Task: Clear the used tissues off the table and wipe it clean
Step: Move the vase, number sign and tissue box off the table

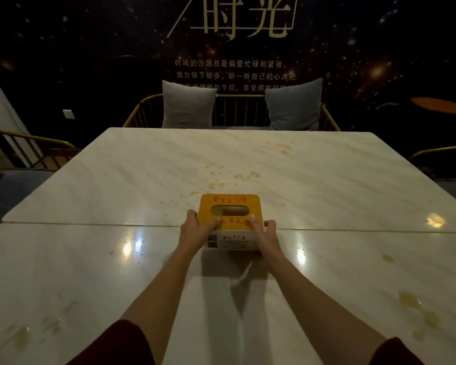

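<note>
A yellow-topped tissue box [230,206] with red lettering and an oval slot sits mid-table, across the seam between two white marble tabletops [90,180]. My left hand [196,226] grips its left side, thumb on the lid. On the right side, my right hand [265,231] holds it the same way. Yellowish spill stains [244,177] lie just beyond the box, more at the far right [283,148] and near right [410,300]. No loose tissue is visible on the table.
A gold-railed bench with two grey cushions [187,106] [294,105] stands behind the far edge, against a dark wall mural. Gold-framed chairs flank the table at left [29,146] and right [440,151]. Faint smears mark the near left tabletop [21,335].
</note>
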